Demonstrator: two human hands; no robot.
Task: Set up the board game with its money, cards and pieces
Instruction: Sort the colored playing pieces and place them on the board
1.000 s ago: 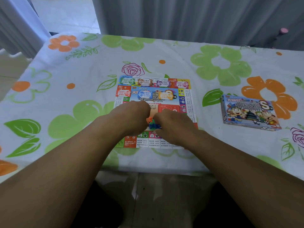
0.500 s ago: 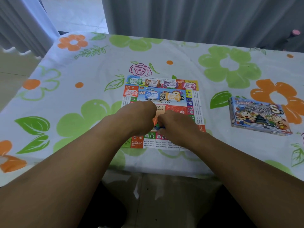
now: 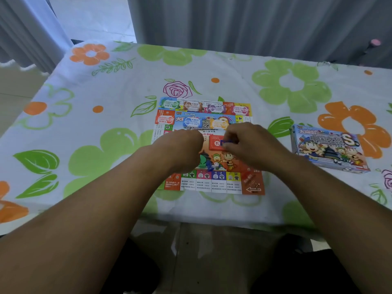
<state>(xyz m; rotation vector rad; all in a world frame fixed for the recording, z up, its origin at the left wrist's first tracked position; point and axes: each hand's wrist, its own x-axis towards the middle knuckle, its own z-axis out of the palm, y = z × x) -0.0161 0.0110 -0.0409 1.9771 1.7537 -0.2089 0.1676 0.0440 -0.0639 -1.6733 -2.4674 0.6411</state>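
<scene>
We're over the game board (image 3: 253, 184), which lies flat in the middle of the flowered tablecloth (image 3: 118, 88). Our right hand (image 3: 254, 145) pinches a small blue piece (image 3: 223, 142) between thumb and fingertips, right above the red card deck (image 3: 215, 143). Our left hand (image 3: 182, 149) has its fingers curled under, and we can't tell whether anything sits inside. Beside it, loose pieces (image 3: 206, 163) and a white die (image 3: 216, 165) huddle on the board's centre art. Money notes (image 3: 169, 103) line the far side.

Here's the danger: that blue piece is tiny, and a loose pinch could drop it onto the deck or send it rolling. Both our wrists hang low over the cluster, so a careless sweep could scatter the pieces or nudge the light notes out of line.

Room to work? Plenty. There's open cloth to the left and beyond the board. The game box (image 3: 328, 151) sits well apart on the right. The table's near edge is close to the board's front, so anything that rolls toward us may go over.
</scene>
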